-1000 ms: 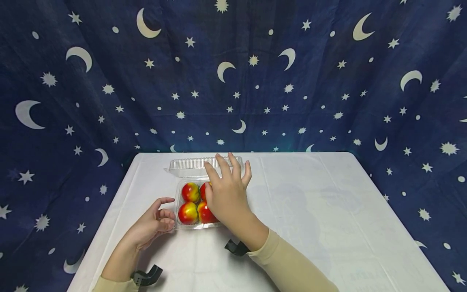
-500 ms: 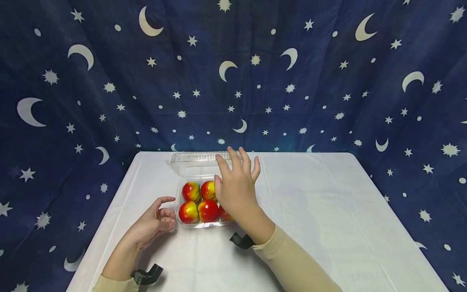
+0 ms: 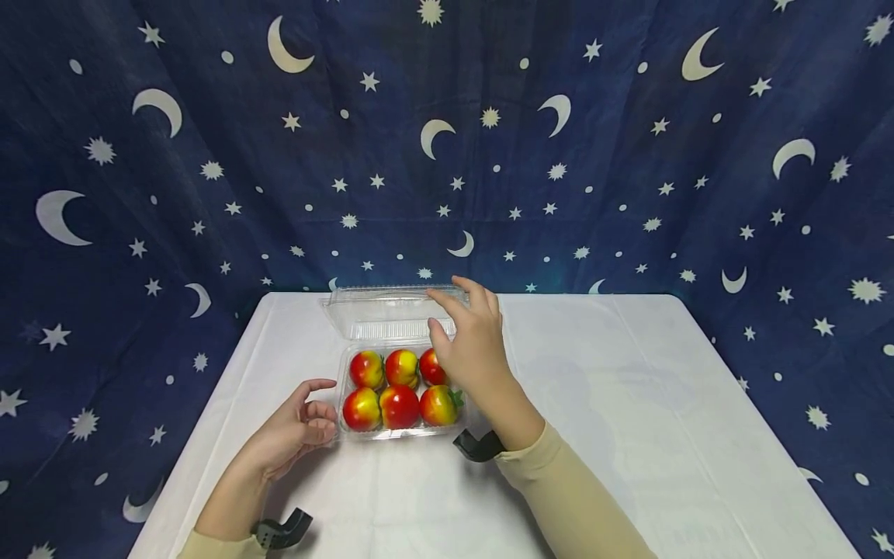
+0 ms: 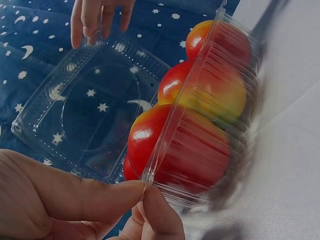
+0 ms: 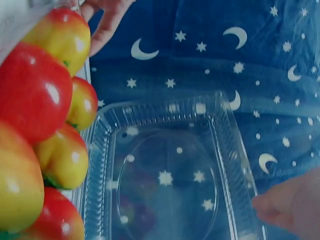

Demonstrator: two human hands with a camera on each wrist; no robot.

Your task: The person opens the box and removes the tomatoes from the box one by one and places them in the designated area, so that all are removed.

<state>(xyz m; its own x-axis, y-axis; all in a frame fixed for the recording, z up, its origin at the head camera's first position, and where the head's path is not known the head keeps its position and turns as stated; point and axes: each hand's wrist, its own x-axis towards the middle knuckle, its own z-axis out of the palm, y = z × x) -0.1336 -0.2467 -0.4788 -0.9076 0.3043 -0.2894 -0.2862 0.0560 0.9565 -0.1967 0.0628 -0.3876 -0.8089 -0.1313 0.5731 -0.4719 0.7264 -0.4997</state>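
A clear plastic clamshell box (image 3: pixel 401 435) holds several glossy red-and-yellow fruits (image 3: pixel 400 407) in two rows; one shows a green leafy top. Its hinged lid (image 3: pixel 387 314) stands raised at the far side, tilted back. At the box's left end, my left hand (image 3: pixel 289 431) pinches the rim between thumb and finger, close up in the left wrist view. My right hand (image 3: pixel 478 345) is over the far right corner, fingers extended along the lid. In the right wrist view its fingertips (image 5: pixel 262 204) touch the lid's outer edge. The hand hides part of one back-row fruit.
The box sits toward the far left of a table (image 3: pixel 628 427) covered in white cloth. Behind and at both sides hangs a dark blue curtain (image 3: pixel 377 140) with moons and stars. Each wrist carries a black camera mount (image 3: pixel 282 528).
My right hand has moved right and slightly back, uncovering the right-hand fruits. The lid has swung up from lying far back to a steeper angle. My left hand stays at the rim.
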